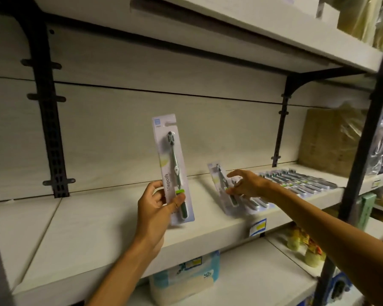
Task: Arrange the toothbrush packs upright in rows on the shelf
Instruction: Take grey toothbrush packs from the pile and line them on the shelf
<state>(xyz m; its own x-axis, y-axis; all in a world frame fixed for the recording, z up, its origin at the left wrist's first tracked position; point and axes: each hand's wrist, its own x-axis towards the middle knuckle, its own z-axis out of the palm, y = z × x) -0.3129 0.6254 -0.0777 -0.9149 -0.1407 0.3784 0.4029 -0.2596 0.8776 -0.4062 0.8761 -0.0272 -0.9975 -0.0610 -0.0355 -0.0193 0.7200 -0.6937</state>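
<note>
Both my forearms reach up from the bottom edge toward the shelf [75, 228]. My left hand [157, 208] grips one pack [174, 166] by its lower part, thumb across the front and fingers curled behind, and holds it upright in the air just in front of the shelf's edge, brush head up. My right hand [244, 184] is further in and to the right, over the shelf; thumb and a lower finger pinch a second pack [220, 184] by its right edge, with the forefinger stretched out above it. That pack is tilted, its top leaning up and to the left; I cannot tell whether its bottom end rests on the board or on the packs beside it. Right of it, a long row of packs [301, 182] lies flat on the shelf, side by side, running toward the dark post [367, 133]. A brown box [327, 138] stands at the back right corner. A blue and yellow price tag [258, 227] sits on the shelf's front edge, below my right hand.
</note>
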